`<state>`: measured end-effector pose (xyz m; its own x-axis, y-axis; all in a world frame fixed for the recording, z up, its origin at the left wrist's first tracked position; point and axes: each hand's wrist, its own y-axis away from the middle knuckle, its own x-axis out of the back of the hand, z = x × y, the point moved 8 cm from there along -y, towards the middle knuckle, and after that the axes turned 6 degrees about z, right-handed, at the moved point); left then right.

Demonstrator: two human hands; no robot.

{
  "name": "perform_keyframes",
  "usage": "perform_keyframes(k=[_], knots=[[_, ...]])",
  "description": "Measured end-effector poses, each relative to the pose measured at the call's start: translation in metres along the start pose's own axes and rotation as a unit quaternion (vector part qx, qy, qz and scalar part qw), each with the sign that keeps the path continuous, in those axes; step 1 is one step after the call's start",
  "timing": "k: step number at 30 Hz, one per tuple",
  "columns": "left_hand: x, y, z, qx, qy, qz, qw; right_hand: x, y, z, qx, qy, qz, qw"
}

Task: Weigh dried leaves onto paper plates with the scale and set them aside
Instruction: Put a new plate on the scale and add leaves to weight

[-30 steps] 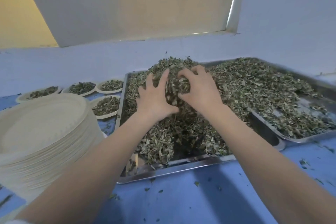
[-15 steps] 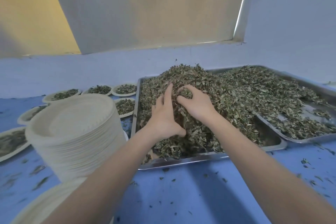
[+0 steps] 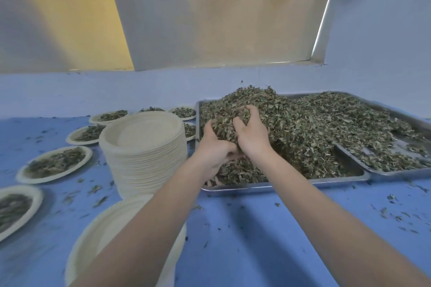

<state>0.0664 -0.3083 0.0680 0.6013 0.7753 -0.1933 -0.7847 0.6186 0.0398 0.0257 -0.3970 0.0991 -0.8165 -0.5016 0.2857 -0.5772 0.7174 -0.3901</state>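
Scooping crumbly grey-green dried leaves [image 3: 291, 128] heaped in the steel tray [image 3: 279, 185] at 1 o'clock: left hand [image 3: 213, 147] and right hand [image 3: 250, 134] cup a clump, fingers curled. Flakes likely spill onto the blue table [image 3: 245, 228] before the empty cream paper plate [image 3: 93, 235] at 7; scale probably beneath, unseen.

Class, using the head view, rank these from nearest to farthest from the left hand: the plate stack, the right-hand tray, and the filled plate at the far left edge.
1. Plate stack: just left of the left hand.
2. Right-hand tray: to the right, beyond the near tray.
3. Filled plate: far left edge, on the table.
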Motion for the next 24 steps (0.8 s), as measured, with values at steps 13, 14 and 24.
perform_keyframes(k=[13,14,24], knots=[[0.144,0.157,0.005,-0.084,-0.139,0.055,0.985,-0.087,0.162,-0.082,0.135,-0.005,-0.145,0.980],[0.157,0.162,0.004,-0.084,-0.195,0.070,0.975,-0.095,0.168,-0.084,0.168,0.042,-0.165,0.971],[0.203,0.156,-0.003,-0.084,-0.394,0.067,0.913,-0.135,0.169,-0.084,0.303,0.234,-0.199,0.902]])
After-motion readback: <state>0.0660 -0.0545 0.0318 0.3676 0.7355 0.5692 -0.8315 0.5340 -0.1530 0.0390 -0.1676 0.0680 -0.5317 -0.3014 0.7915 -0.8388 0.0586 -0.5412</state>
